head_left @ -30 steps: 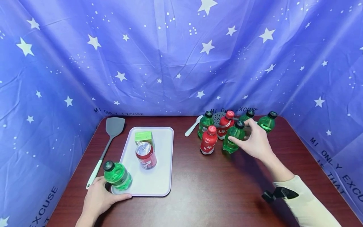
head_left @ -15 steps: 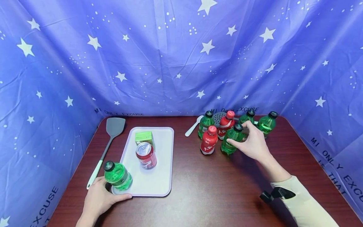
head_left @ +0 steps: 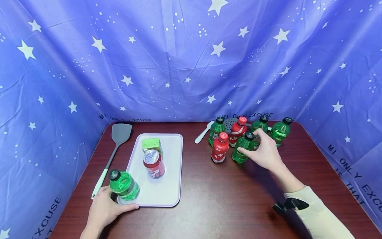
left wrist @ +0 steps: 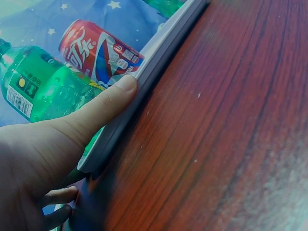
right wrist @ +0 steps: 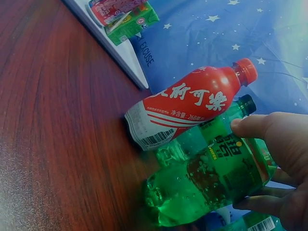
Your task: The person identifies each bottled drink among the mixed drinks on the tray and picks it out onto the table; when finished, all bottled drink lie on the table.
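Three things sit in the tray [head_left: 171, 172] your left hand [head_left: 104, 209] grips: bottle [head_left: 123, 185], can [head_left: 153, 163], carton [head_left: 151, 145]. Your right hand [head_left: 264, 153] grasps another green bottle [head_left: 243, 149].

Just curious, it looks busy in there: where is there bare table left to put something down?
The widest bare stretch runs down the table between the tray and the right hand, reaching the near edge. The tray's near right part is free too. The far right corner is crowded with bottles.
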`<state>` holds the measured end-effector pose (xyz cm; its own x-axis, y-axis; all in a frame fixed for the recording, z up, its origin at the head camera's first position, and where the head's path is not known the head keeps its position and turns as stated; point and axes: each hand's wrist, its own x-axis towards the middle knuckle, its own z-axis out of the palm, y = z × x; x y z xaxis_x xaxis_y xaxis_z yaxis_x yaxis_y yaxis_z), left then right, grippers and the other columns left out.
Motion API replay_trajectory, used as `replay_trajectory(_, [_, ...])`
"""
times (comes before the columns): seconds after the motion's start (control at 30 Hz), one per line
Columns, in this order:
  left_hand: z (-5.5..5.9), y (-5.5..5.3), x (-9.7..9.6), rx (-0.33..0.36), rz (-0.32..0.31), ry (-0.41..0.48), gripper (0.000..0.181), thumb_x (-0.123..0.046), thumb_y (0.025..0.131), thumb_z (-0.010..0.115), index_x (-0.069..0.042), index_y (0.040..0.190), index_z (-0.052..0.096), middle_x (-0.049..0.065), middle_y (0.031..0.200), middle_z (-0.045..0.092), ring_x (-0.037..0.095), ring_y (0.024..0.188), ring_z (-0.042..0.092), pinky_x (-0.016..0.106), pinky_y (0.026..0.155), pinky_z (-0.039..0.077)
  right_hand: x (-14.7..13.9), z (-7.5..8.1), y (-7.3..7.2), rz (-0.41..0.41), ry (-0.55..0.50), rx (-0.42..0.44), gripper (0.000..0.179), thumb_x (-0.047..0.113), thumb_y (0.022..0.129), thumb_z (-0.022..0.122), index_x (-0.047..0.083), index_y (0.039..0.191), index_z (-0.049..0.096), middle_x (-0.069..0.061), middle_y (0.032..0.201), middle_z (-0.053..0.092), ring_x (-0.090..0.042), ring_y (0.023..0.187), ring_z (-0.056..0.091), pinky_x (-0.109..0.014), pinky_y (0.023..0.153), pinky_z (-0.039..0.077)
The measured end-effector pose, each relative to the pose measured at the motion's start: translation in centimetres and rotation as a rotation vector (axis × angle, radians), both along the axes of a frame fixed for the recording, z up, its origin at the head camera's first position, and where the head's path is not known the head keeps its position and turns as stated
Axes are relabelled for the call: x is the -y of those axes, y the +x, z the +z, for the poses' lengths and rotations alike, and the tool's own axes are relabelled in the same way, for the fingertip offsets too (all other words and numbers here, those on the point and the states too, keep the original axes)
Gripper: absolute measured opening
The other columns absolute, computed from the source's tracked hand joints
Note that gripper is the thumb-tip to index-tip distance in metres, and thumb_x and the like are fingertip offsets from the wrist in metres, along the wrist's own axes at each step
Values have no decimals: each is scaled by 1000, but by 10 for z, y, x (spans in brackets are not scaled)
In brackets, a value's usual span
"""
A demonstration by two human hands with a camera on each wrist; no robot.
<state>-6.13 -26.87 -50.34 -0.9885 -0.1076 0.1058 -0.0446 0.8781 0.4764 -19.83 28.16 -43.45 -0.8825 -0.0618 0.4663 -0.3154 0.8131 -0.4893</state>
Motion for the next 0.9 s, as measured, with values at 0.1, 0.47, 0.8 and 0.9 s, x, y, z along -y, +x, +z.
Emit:
replay_trajectory(0.1, [1,-1,0,6,0,-2,100,-70,46,100,0,114,75,18,104,78,42,113,65,66,93,54,-1,-1,-1,-1,6,4,64,29,70,100,5,111,56,-14,89,70,-28,69,68,-31,62,51])
replay_trajectory(0.47, [0,-2,0,7,-6,6,97,-70,46,100,-3,113,76,15,102,79,41,113,65,66,93,54,0,4,-1,15,4,10,69,29,72,98,1,120,57,-19,103,70,-33,88,67,-46,76,52])
replay_trajectory(0.8, [0,-1,-1,33,8,1,101,-71,48,99,-1,116,75,17,104,79,42,114,64,66,94,53,13,56,-6,79,-140,-112,53,19,78,97,4,118,65,-13,111,74,-25,102,71,-4,87,53])
replay_trajectory(0.9, [0,-2,-1,47,11,4,102,-71,48,99,0,117,75,18,105,79,42,115,63,67,95,53,27,75,-5,123,-174,-145,54,16,78,96,5,122,67,-12,114,75,-19,104,71,-14,91,58])
